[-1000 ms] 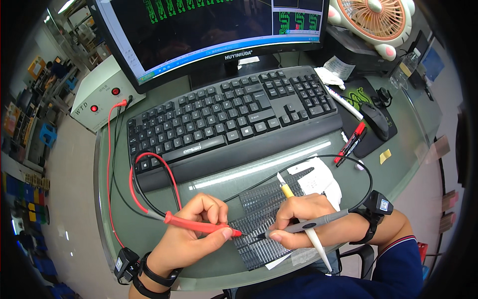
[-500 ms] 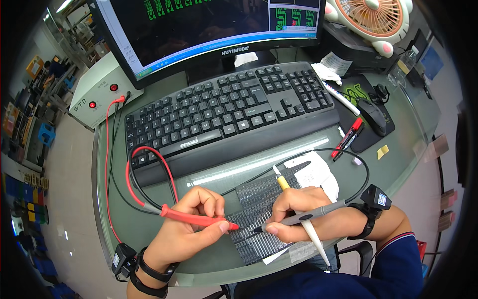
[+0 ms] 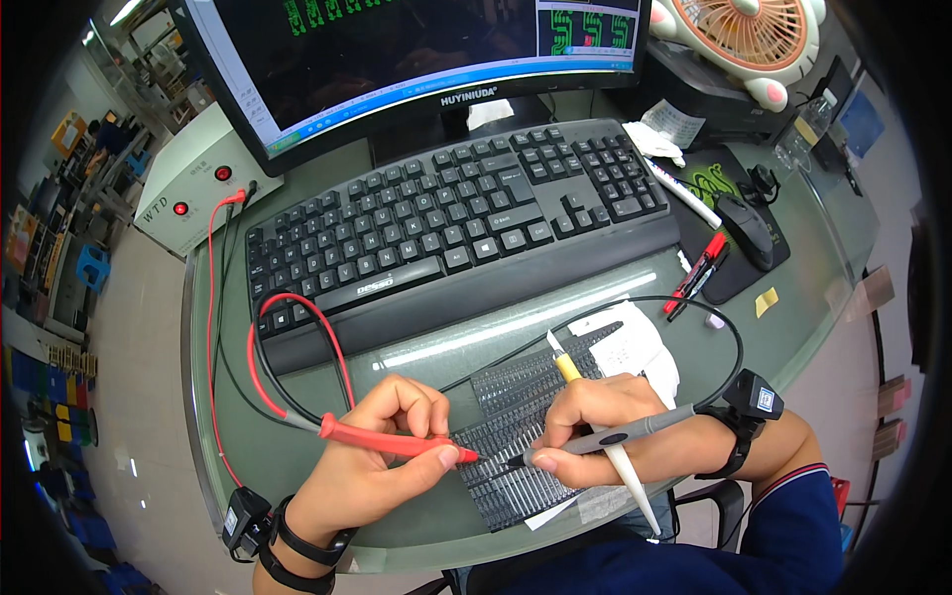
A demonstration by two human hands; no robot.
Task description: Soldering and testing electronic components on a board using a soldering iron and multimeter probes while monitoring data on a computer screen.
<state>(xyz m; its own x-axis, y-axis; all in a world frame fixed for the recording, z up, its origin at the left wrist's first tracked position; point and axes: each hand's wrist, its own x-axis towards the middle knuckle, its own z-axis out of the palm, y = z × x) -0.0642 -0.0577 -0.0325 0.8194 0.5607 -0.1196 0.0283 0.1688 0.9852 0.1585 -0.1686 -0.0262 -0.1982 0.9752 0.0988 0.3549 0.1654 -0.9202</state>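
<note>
From the view's centre, we see a fan [image 3: 762, 40] between one and two o'clock, a bottle [image 3: 799, 146] at two, a yellow slip [image 3: 766, 302] at three, and a blue stool [image 3: 93, 268] at nine.

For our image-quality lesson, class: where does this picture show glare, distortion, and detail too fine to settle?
Head view: a bright streak of glare across the desk below the keyboard; head view: black corners, and the monitor has a bowed lower edge; head view: too fine to tell whether the red probe touches the dark panel.
</note>
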